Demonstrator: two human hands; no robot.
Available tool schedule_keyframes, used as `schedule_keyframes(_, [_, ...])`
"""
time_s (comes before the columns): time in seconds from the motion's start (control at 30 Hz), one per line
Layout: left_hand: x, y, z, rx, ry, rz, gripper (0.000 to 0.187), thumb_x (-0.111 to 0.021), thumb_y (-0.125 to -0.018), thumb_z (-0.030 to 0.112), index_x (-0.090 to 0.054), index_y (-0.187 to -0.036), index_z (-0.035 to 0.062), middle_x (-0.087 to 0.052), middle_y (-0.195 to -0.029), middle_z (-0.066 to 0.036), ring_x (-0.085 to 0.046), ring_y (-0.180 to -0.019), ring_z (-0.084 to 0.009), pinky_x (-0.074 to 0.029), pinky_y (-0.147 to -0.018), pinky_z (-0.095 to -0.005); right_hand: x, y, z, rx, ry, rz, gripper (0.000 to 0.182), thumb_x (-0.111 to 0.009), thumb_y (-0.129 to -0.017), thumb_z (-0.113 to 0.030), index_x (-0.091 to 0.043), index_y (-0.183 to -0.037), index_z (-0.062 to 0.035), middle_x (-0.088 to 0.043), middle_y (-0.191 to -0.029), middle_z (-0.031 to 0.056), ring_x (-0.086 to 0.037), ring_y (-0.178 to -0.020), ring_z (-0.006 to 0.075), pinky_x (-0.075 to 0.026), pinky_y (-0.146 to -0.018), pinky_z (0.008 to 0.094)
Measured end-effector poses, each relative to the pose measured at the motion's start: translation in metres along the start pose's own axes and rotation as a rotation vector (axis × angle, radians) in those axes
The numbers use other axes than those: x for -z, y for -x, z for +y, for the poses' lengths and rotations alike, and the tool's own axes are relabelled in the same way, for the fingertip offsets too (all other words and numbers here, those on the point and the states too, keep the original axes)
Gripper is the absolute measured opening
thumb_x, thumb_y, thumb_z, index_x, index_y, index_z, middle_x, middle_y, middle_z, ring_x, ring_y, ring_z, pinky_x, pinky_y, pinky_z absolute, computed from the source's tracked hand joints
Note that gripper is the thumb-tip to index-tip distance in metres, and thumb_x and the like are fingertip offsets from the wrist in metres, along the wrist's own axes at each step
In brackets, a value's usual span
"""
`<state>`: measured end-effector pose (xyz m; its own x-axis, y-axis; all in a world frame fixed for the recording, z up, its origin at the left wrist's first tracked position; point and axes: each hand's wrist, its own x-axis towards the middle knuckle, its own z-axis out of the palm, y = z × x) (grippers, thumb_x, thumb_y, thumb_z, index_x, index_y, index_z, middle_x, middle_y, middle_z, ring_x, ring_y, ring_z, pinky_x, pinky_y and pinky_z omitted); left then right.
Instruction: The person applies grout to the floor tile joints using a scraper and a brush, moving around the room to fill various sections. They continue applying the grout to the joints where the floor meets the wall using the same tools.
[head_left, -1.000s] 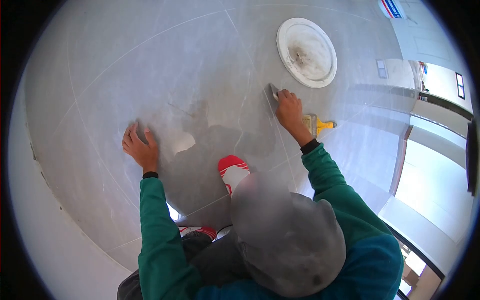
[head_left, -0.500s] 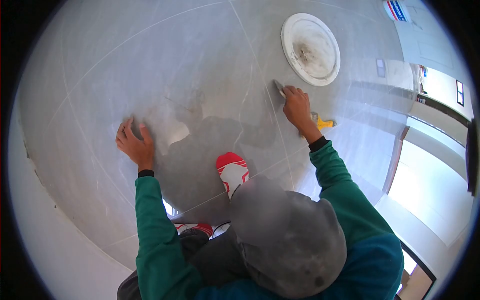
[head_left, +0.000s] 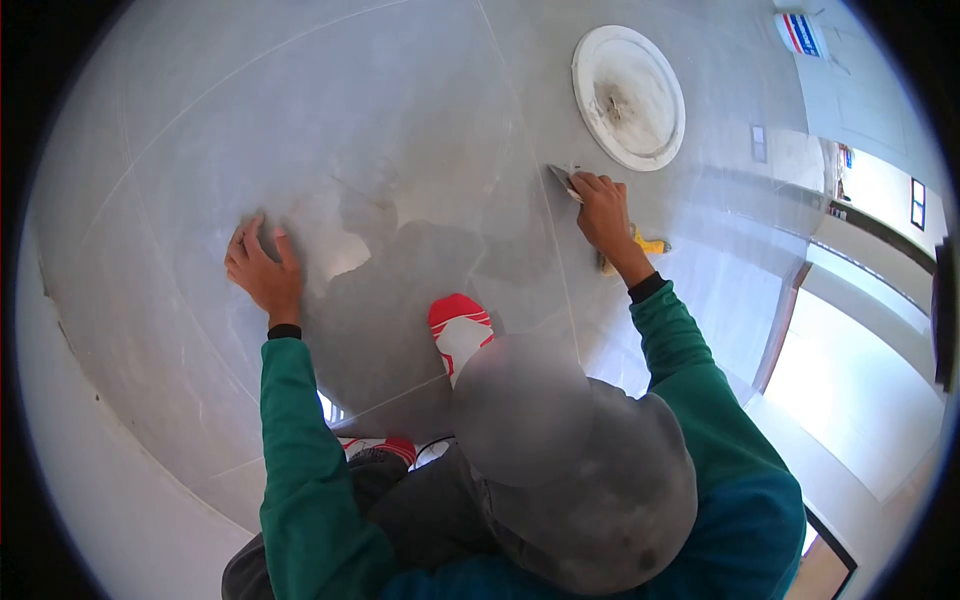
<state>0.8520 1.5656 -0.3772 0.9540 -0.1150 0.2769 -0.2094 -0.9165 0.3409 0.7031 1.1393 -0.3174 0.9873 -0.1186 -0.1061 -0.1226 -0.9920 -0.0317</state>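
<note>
My right hand (head_left: 604, 214) is closed around a small putty knife (head_left: 563, 182), its flat metal blade pointing up and left, close over a grout line in the grey tile floor (head_left: 440, 120). Just above that hand lies a round white bucket lid (head_left: 650, 150) with smeared pale and dark residue inside. Partly hidden behind my right wrist is a yellow item (head_left: 652, 244) on the floor. Over on the left, my left hand (head_left: 266, 272) rests with fingers spread and fingertips at the tiles, holding nothing.
My foot in a red and white sock (head_left: 462, 325) stands between the hands. A white bucket with a blue and red label (head_left: 800, 36) sits at the top right. Along the lower left runs a white wall (head_left: 110, 460). Light reflects off the glossy tiles.
My right hand has shifted slightly right with the putty knife, and its blade shows more broadly. My left hand has moved a little up and left. The whole view has shifted slightly.
</note>
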Motion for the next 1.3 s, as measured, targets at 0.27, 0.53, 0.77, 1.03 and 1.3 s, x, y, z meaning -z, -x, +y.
schedule_keyframes(0.27, [-0.001,0.004,0.001,0.009,0.012,-0.014,0.033,-0.049,-0.085,0.034,-0.054,-0.111,0.0140,-0.047,-0.116,-0.007,-0.039,-0.110,-0.0273,-0.030,-0.091,-0.0430,0.002,-0.002,0.011,-0.051,0.007,0.033,0.039,-0.053,-0.065,0.002,-0.060,-0.101,-0.0101,-0.060,-0.102,0.0026,-0.053,-0.088,0.0224,-0.036,-0.076,0.0369])
schedule_keyframes(0.53, [0.000,0.002,0.003,0.007,0.040,0.017,0.032,-0.050,-0.083,0.033,-0.055,-0.110,0.0155,-0.048,-0.113,-0.006,-0.040,-0.108,-0.0264,-0.028,-0.091,-0.0418,0.004,0.005,0.014,-0.061,0.028,-0.022,0.038,-0.052,-0.066,0.002,-0.060,-0.101,-0.0099,-0.060,-0.103,0.0034,-0.053,-0.086,0.0218,-0.036,-0.074,0.0371])
schedule_keyframes(0.77, [-0.003,0.004,0.003,-0.005,0.028,0.027,0.032,-0.051,-0.083,0.033,-0.055,-0.109,0.0145,-0.049,-0.113,-0.005,-0.040,-0.108,-0.0264,-0.029,-0.091,-0.0420,0.000,-0.002,0.013,-0.001,0.020,0.030,0.038,-0.053,-0.065,0.001,-0.059,-0.102,-0.0080,-0.059,-0.102,0.0043,-0.053,-0.087,0.0228,-0.036,-0.072,0.0380])
schedule_keyframes(1.03, [0.000,0.002,0.005,0.012,0.047,-0.002,0.032,-0.050,-0.085,0.033,-0.055,-0.110,0.0132,-0.048,-0.116,-0.008,-0.040,-0.110,-0.0270,-0.029,-0.092,-0.0425,0.004,0.000,-0.009,-0.096,0.015,0.020,0.034,-0.054,-0.065,0.000,-0.060,-0.098,-0.0057,-0.059,-0.100,0.0058,-0.054,-0.087,0.0238,-0.037,-0.073,0.0385])
schedule_keyframes(1.3, [-0.001,0.001,0.001,-0.006,0.039,0.041,0.031,-0.051,-0.082,0.033,-0.056,-0.107,0.0150,-0.050,-0.112,-0.005,-0.042,-0.106,-0.0266,-0.030,-0.090,-0.0416,-0.004,-0.004,-0.028,-0.289,0.047,-0.099,0.020,-0.054,-0.068,-0.005,-0.060,-0.087,-0.0040,-0.059,-0.093,0.0110,-0.055,-0.089,0.0293,-0.041,-0.073,0.0462])
